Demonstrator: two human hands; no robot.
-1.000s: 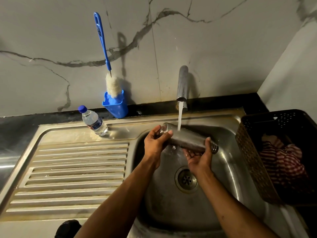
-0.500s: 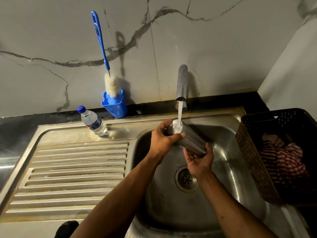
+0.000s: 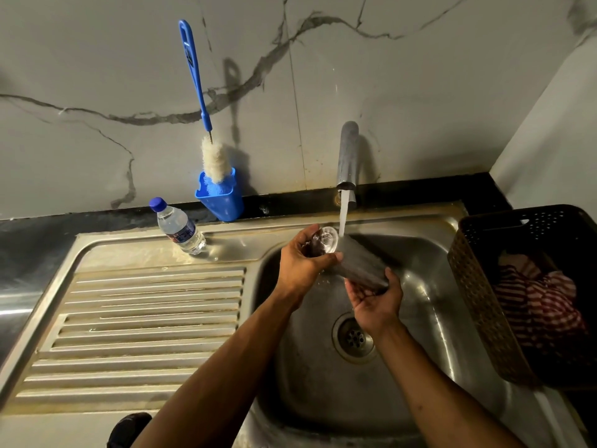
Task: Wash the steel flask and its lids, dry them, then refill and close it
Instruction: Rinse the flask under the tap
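Over the sink, right hand cups the flask from below at its lower end, fingers curled round it. Left hand grips the upper end, thumb across. Flask tilted, top toward 11 o'clock, right under the tap stream. Basket at 3 o'clock; bottle and brush back at 10.

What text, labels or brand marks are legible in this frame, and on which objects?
No text can be read.
Water bottle: blue label with print, too small and blurred to read.
Bottle brush: dark marking on the blue handle, unreadable.
Steel flask, tap, basket: no visible marking.
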